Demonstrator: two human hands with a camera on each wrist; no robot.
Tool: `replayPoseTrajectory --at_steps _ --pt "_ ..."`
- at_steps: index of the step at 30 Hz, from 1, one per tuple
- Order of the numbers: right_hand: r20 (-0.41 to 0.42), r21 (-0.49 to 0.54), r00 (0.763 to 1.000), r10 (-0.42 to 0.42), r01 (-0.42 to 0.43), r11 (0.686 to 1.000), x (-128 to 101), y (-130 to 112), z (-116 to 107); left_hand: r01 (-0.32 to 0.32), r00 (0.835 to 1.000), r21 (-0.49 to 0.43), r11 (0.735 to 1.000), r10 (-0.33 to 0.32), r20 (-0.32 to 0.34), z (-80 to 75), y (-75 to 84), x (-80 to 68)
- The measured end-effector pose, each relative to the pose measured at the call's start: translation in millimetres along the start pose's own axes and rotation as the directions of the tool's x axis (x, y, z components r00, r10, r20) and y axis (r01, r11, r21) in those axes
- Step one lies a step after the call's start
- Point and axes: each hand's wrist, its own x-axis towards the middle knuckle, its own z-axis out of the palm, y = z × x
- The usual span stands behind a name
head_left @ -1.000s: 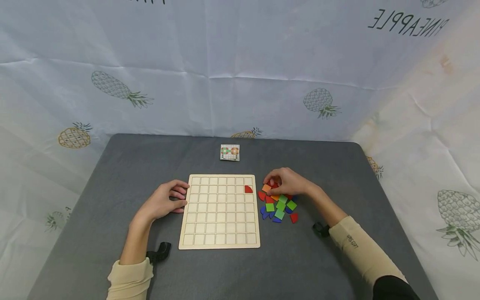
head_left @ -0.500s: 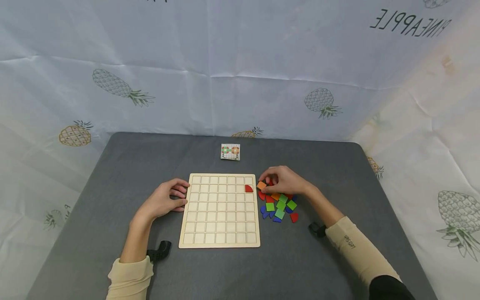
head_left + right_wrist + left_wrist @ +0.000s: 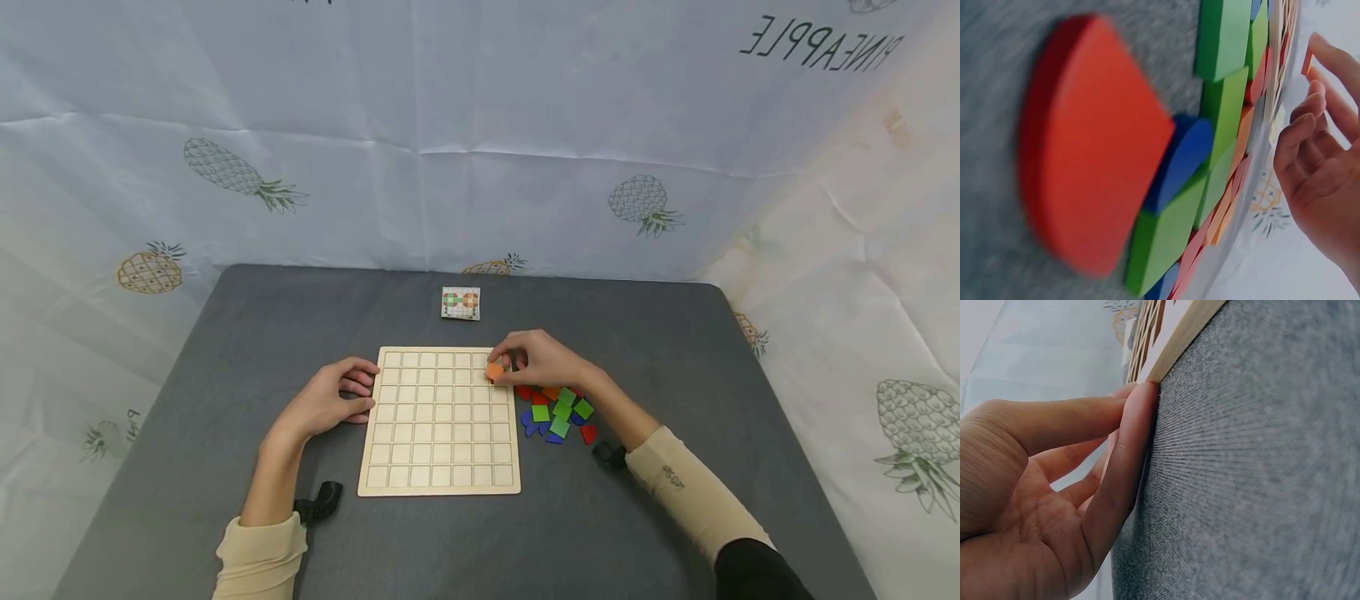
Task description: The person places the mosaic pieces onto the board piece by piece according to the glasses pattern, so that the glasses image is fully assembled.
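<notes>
My right hand [image 3: 542,357] pinches an orange square tile [image 3: 493,372] between thumb and fingertips, above the upper right cells of a wooden grid board [image 3: 438,490]. In the right wrist view the orange tile [image 3: 1307,60] is seen edge-on, raised off the surface. The hand and tile cover most of the red quarter-round piece on the board. My left hand [image 3: 327,400] rests at the board's left side, its thumb and fingertips touching the edge; in the left wrist view the fingertips meet the wooden rim [image 3: 1175,353].
Right of the board lies a pile of loose pieces: green squares [image 3: 562,411], blue pieces [image 3: 531,430], red pieces and another orange one. A red quarter-round [image 3: 588,434] sits slightly apart. Behind the board is a small pattern card [image 3: 461,303]. Grey cloth [image 3: 420,550] covers the table.
My right hand has lifted the orange tile out of the pile and carried it left over the board's upper right. The left hand has stayed at the board's edge.
</notes>
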Motion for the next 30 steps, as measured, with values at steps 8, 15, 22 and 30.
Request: replayPoseTrajectory --at_steps 8,15,22,30 --pt "0.058 -0.060 0.998 -0.031 0.034 0.998 13 -6 7 0.001 1.000 -0.006 1.000 -0.001 0.000 0.4 0.1 -0.3" --pt "0.078 -0.086 0.996 -0.045 0.052 0.995 17 -10 10 0.007 1.000 -0.010 1.000 -0.007 0.003 1.8 0.6 -0.1" --pt "0.093 -0.092 0.995 -0.046 0.055 0.994 18 -14 10 0.009 1.000 -0.010 1.000 -0.009 0.000 1.6 0.9 0.2" --pt "0.089 -0.069 0.995 -0.044 0.050 0.996 12 -13 9 0.019 1.000 -0.013 1.000 -0.019 0.000 1.9 1.9 0.8"
